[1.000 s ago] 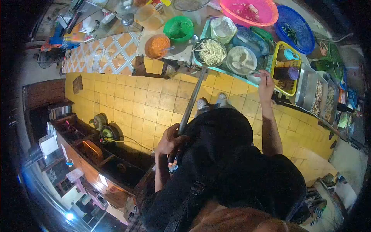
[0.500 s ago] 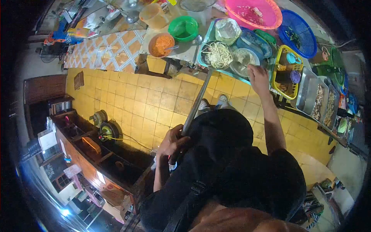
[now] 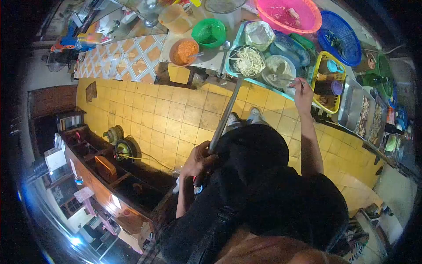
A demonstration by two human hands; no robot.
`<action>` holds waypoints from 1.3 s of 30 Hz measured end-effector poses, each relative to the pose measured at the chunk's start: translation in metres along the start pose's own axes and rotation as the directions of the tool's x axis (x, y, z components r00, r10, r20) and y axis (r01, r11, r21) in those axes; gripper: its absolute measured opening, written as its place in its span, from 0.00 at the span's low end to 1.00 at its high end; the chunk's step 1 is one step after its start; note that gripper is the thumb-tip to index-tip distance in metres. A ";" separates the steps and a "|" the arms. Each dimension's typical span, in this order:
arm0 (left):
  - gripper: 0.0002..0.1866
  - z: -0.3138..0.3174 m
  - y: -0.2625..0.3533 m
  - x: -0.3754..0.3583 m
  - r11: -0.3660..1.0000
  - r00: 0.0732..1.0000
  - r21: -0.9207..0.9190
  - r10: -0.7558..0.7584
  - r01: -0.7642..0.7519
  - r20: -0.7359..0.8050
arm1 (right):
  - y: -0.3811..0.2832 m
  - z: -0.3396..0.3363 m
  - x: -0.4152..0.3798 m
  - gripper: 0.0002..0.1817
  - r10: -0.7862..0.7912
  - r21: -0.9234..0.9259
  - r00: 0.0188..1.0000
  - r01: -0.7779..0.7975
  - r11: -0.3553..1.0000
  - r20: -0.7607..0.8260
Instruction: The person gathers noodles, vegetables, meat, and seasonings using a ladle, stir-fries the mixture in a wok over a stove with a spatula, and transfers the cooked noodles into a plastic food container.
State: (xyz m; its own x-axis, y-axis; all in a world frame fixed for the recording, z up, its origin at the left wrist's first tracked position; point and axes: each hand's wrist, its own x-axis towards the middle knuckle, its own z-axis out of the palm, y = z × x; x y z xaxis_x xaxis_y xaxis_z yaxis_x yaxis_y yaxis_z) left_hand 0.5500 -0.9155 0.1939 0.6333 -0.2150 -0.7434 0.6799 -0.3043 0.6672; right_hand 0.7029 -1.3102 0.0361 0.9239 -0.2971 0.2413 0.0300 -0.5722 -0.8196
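The left hand [image 3: 197, 162] grasps a long dark pole [image 3: 226, 112], fingers wrapped round it. From that hand the pole slants forward and to the right, its far end near the front edge of a teal tray [image 3: 259, 82]; whether they touch cannot be told.

The right hand [image 3: 304, 94] pinches a thin utensil [image 3: 288, 81] between thumb and fingers. The utensil points left from the fingers, over the near side of a pale bowl [image 3: 268, 77] with light-coloured contents, just ahead and to the left of the hand. Whether its tip touches the contents is too small to tell.

Farther left of the right hand, beside the pale bowl, lies a heap of pale strands [image 3: 249, 61]. Just to the hand's right stands a yellow basket [image 3: 317, 79] holding a purple-lidded container [image 3: 336, 87]. Well ahead of the hand is a pink basin [image 3: 263, 13].
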 end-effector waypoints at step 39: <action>0.16 -0.016 0.021 -0.007 0.985 0.992 0.171 -0.051 0.031 0.113 | 0.131 -0.068 0.031 0.39 0.063 0.054 0.700 -0.036 0.998 -0.711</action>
State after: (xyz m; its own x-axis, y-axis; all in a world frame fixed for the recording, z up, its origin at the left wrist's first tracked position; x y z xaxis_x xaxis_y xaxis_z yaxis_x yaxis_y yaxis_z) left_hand 0.5656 -0.9060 0.2136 0.5518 -0.3032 -0.7769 0.6260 -0.4650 0.6260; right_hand 0.7097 -1.4462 -0.0287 0.3772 -0.7880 0.4866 0.0173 -0.5193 -0.8544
